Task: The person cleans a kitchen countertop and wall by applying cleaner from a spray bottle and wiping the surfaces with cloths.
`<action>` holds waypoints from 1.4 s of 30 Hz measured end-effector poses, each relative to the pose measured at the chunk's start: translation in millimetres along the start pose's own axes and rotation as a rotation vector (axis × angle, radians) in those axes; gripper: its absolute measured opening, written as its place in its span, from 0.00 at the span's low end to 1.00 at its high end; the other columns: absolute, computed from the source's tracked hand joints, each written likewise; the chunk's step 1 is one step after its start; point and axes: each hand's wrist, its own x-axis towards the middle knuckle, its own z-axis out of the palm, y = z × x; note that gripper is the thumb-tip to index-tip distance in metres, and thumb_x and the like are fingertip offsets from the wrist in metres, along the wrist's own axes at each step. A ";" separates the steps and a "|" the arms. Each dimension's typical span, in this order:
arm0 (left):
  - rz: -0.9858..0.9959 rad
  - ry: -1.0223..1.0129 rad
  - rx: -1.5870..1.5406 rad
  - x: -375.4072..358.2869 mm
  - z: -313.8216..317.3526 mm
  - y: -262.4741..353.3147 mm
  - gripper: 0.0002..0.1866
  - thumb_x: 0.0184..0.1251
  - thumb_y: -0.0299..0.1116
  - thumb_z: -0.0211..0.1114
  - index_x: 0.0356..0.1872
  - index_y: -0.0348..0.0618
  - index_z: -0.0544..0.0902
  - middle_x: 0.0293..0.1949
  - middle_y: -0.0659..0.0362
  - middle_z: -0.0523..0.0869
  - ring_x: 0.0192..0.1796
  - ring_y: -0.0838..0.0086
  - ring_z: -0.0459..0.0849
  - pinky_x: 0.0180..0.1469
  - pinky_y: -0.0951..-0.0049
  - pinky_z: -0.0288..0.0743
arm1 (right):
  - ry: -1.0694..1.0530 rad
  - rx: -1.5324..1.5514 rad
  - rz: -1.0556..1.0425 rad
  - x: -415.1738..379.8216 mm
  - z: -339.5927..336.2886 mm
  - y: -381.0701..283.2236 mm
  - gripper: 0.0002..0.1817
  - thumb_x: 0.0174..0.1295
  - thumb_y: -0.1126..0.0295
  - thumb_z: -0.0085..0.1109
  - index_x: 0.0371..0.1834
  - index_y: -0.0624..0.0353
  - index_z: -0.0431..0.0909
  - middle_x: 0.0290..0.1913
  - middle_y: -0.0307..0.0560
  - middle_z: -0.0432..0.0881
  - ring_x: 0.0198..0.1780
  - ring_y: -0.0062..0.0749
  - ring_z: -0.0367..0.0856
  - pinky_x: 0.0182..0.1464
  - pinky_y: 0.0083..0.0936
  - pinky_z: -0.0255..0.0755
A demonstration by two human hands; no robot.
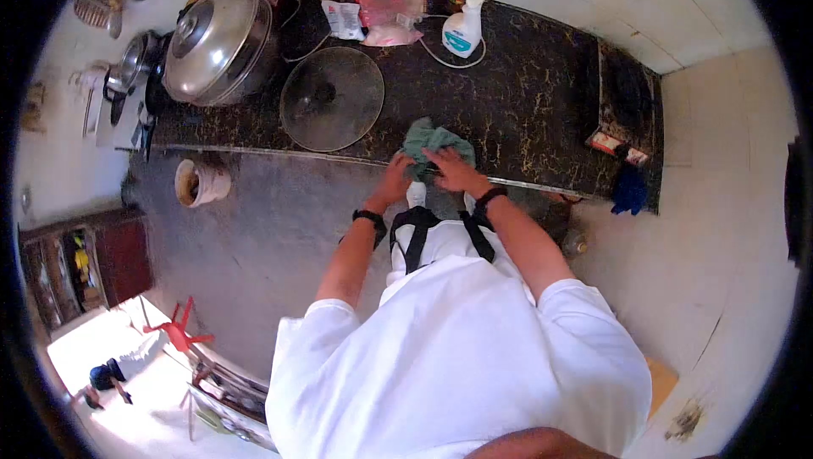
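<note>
A crumpled green cloth [432, 141] lies on the front edge of the dark, gold-veined countertop [517, 103]. My left hand [395, 181] grips the cloth at its near left side, fingers curled against it. From the right, my right hand [456, 173] has its fingers bent over the cloth's near edge, holding it. Part of the cloth is hidden under my fingers. Left of the cloth, a round glass lid [332, 99] rests flat on the counter.
A big lidded steel pot [218, 44] stands at the back left. A white spray bottle [464, 25] and plastic bags [391, 14] are along the wall. A blue cloth [628, 189] hangs at the right end. On the floor are a bucket [203, 182] and a red stool [178, 328].
</note>
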 end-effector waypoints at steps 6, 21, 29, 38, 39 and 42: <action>-0.161 0.136 0.013 -1.7 4.3 14.5 0.26 0.49 0.18 0.63 0.53 0.46 0.72 0.54 0.44 0.73 0.60 0.43 0.71 0.59 0.51 0.69 | -0.206 0.179 0.028 15.6 -16.2 -8.3 0.46 0.59 0.66 0.61 0.79 0.45 0.45 0.73 0.64 0.59 0.74 0.64 0.52 0.71 0.52 0.54; -0.004 -0.231 0.473 96.6 206.7 162.4 0.21 0.57 0.26 0.65 0.54 0.47 0.78 0.73 0.49 0.60 0.73 0.52 0.60 0.71 0.35 0.48 | -0.038 0.971 0.410 -257.3 -90.6 223.4 0.26 0.69 0.67 0.56 0.68 0.55 0.64 0.65 0.48 0.72 0.64 0.35 0.71 0.60 0.30 0.69; -0.029 -0.359 0.487 67.1 176.8 162.5 0.29 0.62 0.30 0.65 0.66 0.47 0.70 0.78 0.55 0.48 0.78 0.61 0.49 0.74 0.38 0.42 | -0.108 0.580 0.595 -203.6 -137.0 187.7 0.32 0.68 0.42 0.49 0.57 0.61 0.77 0.51 0.54 0.82 0.54 0.41 0.79 0.57 0.37 0.71; -0.270 -0.101 0.288 14.6 160.1 124.1 0.24 0.53 0.21 0.60 0.56 0.40 0.78 0.65 0.42 0.70 0.63 0.46 0.73 0.62 0.50 0.70 | -0.204 -0.115 0.322 -79.9 -60.4 103.3 0.34 0.66 0.41 0.49 0.46 0.69 0.82 0.43 0.62 0.84 0.44 0.56 0.82 0.48 0.52 0.76; -0.299 -0.042 0.219 15.5 158.6 123.3 0.23 0.53 0.21 0.60 0.54 0.39 0.79 0.61 0.41 0.74 0.60 0.44 0.75 0.59 0.51 0.73 | -0.105 -0.134 0.289 -80.2 -60.0 97.5 0.33 0.66 0.42 0.50 0.42 0.69 0.82 0.40 0.60 0.84 0.40 0.55 0.82 0.44 0.53 0.76; -0.369 0.060 0.221 22.8 171.0 113.8 0.17 0.54 0.22 0.58 0.47 0.36 0.80 0.47 0.41 0.80 0.52 0.42 0.76 0.51 0.49 0.74 | 0.006 -0.119 0.339 -87.9 -40.0 115.5 0.33 0.67 0.42 0.49 0.41 0.68 0.82 0.37 0.59 0.84 0.37 0.54 0.81 0.42 0.52 0.76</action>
